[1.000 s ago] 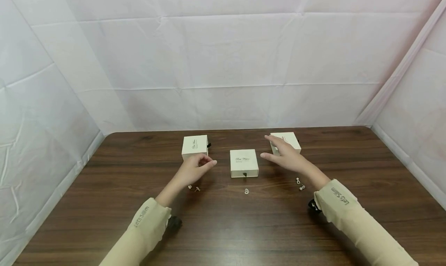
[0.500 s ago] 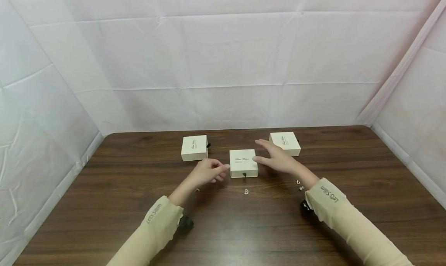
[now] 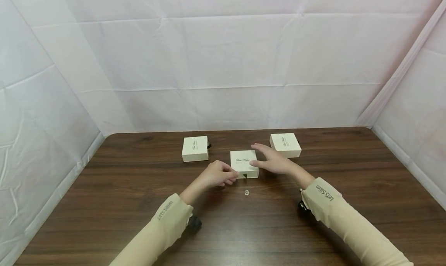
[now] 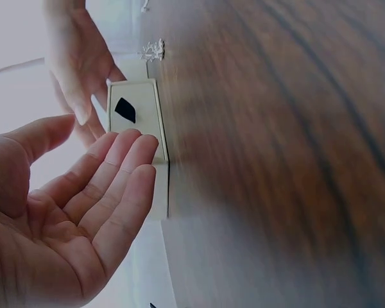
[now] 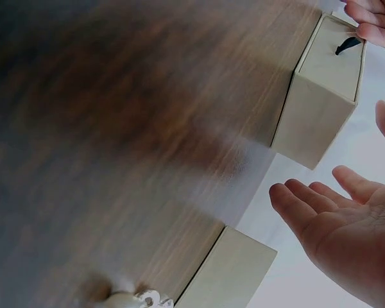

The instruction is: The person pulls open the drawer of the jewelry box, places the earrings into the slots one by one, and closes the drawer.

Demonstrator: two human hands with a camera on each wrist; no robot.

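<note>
A small cream middle box [image 3: 244, 162] with a black pull tab [image 3: 245, 176] on its front lies on the dark wooden table [image 3: 104, 204]. My left hand [image 3: 223, 175] is at the box's front left corner, with relaxed fingers [image 4: 125, 160] beside its side wall [image 4: 155, 128]. My right hand [image 3: 270, 160] reaches over the box's right edge. Its palm [image 5: 346, 224] is open and a little apart from the box [image 5: 324, 96]. Neither hand holds anything. A tiny silver jewel [image 3: 247, 193] lies just in front of the box.
Two more cream boxes stand behind: the left box [image 3: 195, 148] and the right box [image 3: 285, 145]. Small earrings [image 5: 141, 298] lie near the right box [image 5: 228, 269]. White cloth walls enclose the table on three sides.
Both hands have moved inward, the left from the left box and the right from the right box, and now flank the middle box. The boxes have not moved.
</note>
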